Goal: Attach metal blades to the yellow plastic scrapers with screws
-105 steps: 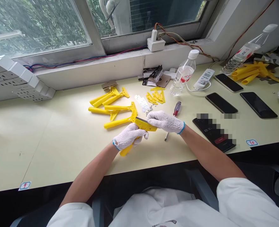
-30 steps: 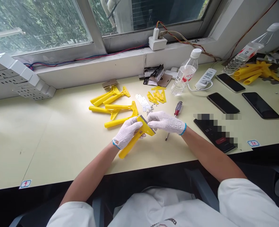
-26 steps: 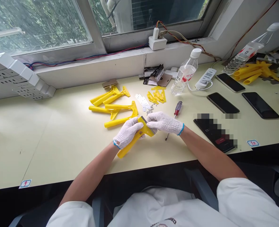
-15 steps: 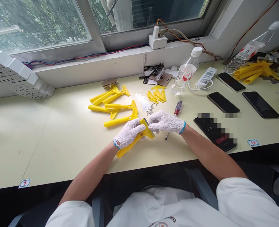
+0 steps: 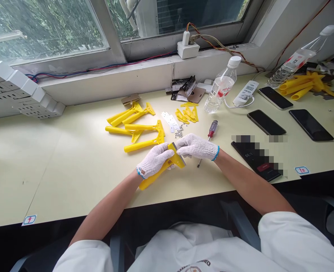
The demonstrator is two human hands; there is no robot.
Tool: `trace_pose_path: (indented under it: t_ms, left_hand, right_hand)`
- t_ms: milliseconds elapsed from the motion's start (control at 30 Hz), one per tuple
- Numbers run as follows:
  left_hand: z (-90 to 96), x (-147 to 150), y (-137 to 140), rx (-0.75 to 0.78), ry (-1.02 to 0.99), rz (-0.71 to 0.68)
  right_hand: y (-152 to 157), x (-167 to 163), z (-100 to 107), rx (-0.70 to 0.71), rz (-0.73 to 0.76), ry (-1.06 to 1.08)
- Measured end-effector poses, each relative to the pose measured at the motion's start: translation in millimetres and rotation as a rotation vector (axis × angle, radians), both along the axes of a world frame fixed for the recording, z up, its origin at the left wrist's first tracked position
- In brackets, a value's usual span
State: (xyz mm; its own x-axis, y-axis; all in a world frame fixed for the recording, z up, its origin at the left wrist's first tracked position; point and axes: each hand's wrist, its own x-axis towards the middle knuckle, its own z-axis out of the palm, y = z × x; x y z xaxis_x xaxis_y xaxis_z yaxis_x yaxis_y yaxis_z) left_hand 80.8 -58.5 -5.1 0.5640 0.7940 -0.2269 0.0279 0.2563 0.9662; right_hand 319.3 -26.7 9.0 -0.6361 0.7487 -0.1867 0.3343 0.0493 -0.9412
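Note:
My left hand (image 5: pixel 154 160), in a white knitted glove with blue trim, is closed around the neck of a yellow scraper (image 5: pixel 152 180), thumb on its head. The handle slants down toward the table's front edge, and a grey blade edge shows along the head. My gloved right hand (image 5: pixel 198 146) has its fingers pinched at the upper corner of that head; its fingertips partly hide what they grip. Beyond my hands lie small screws (image 5: pixel 179 133), flat white blades (image 5: pixel 169 121) and several yellow plates (image 5: pixel 188 113). A screwdriver (image 5: pixel 212 129) lies just past my right hand.
More yellow scraper handles (image 5: pixel 140 146) lie beyond my left hand. A water bottle (image 5: pixel 220 88), a power strip (image 5: pixel 246 93) and several phones (image 5: pixel 266 122) occupy the right side. Dark cardboard packaging (image 5: pixel 188 90) sits by the window wall, and white boxes (image 5: pixel 22 90) stand at left.
My right hand has shifted slightly at the scraper's head, its lower fingers now tucked in closer. The left hand and the scraper stay nearly where they were.

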Motion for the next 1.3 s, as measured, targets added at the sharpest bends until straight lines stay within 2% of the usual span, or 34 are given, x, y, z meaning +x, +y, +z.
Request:
trace_pose_path:
  t_ms: [333, 467, 533, 600, 667, 800, 1067, 1300]
  left_hand:
    - [-1.6, -2, 1, -0.047, -0.078, 0.02]
    - [-2.4, -3, 3, -0.055, -0.078, 0.035]
    - [-3.9, -4, 4, -0.053, -0.102, 0.039]
    - [-5.3, -4, 5, -0.042, -0.131, 0.047]
    - [-6.0, -4, 6, -0.033, -0.141, 0.063]
    - [-5.4, -3, 6, -0.016, -0.122, 0.089]
    - [0.0, -2, 7, -0.025, -0.131, 0.112]
    - [1.6, -2, 7, -0.04, -0.159, 0.115]
  right_hand:
    - [-4, -4, 8, 0.035, -0.055, 0.059]
    - [1, 4, 6, 0.09, -0.131, 0.035]
    - [5, 10, 6, 0.071, -0.156, 0.058]
    - [7, 14, 8, 0.028, -0.107, 0.048]
    - [7, 16, 11, 0.002, 0.002, -0.032]
    - [4, 14, 15, 0.024, 0.162, -0.173]
    - [4, 9, 6, -0.013, 0.105, -0.037]
    - [2, 7, 7, -0.008, 0.097, 0.002]
